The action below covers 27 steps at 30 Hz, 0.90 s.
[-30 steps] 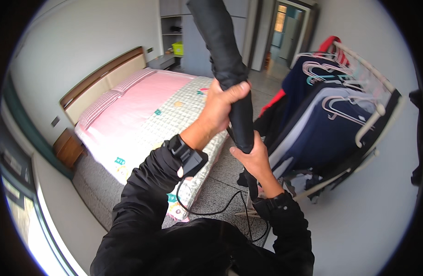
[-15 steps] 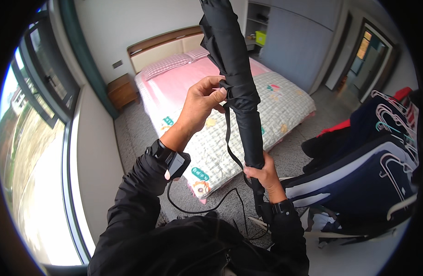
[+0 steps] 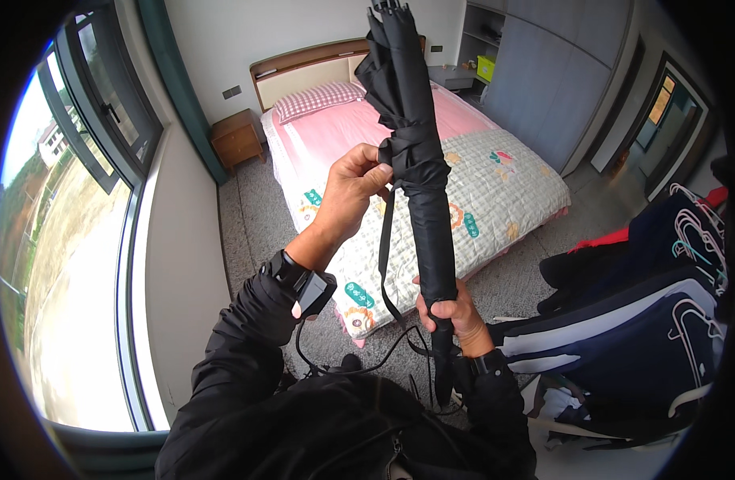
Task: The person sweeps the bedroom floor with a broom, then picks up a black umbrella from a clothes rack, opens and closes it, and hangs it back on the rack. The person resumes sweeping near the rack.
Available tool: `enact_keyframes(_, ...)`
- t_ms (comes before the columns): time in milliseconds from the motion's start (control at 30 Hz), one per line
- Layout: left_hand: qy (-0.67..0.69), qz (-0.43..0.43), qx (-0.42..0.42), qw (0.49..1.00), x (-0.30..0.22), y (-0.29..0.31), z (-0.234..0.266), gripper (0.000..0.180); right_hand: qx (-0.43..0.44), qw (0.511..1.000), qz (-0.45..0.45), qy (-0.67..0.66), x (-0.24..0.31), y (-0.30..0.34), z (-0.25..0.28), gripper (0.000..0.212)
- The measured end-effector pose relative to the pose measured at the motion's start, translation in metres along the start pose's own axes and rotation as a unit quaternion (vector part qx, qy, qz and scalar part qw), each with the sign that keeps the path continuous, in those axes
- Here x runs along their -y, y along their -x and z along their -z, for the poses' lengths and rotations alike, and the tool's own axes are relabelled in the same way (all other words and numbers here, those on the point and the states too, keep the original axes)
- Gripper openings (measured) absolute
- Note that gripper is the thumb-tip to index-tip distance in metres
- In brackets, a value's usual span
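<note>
A long black umbrella, folded and wrapped, stands nearly upright in front of me, its rib tips at the top of the view. My right hand is wrapped round its lower part, just above the handle end. Partway up, my left hand pinches the fastening strap at the umbrella's left side, where the cloth is bunched by a band. From there a thin black cord hangs down in a loop toward my right hand. Above the band the canopy cloth is loose and puffed out.
Beyond the umbrella stands a bed with a patterned quilt and pink sheet. A wooden nightstand and a window are on the left. Clothes on hangers crowd the right. A black cable hangs from my left wrist device.
My view has shifted, so the bed and nightstand appear lower and further right. The umbrella's top has come lower into view. Both hands keep their places on the umbrella.
</note>
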<state>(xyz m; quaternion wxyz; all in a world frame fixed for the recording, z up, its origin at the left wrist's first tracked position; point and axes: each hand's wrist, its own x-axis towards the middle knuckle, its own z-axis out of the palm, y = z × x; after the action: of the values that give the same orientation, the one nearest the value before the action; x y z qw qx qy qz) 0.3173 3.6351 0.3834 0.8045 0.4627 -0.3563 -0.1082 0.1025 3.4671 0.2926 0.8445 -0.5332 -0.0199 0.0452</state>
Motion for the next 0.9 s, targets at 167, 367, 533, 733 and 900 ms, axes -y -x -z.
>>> enact_keyframes(167,0.081,0.043,-0.04,0.995,0.008,-0.001,0.002,0.005,-0.021,0.999,0.026,0.037,-0.002,-0.01,-0.001,0.07)
enact_keyframes(367,0.004,-0.019,-0.138,0.99,0.018,0.002,0.017,0.013,-0.112,0.981,0.072,0.138,-0.013,-0.032,-0.001,0.056)
enact_keyframes(533,-0.031,-0.012,-0.097,0.995,0.031,0.007,0.02,0.023,-0.104,0.986,0.082,0.097,-0.016,-0.042,0.0,0.04)
enact_keyframes(733,-0.102,-0.066,-0.056,0.991,0.041,0.002,0.012,0.028,-0.103,0.983,0.08,0.13,-0.019,-0.052,-0.002,0.039)
enact_keyframes(900,-0.244,-0.047,-0.049,0.967,0.04,0.001,0.021,0.012,-0.117,0.979,0.096,0.137,-0.023,-0.053,0.0,0.033)
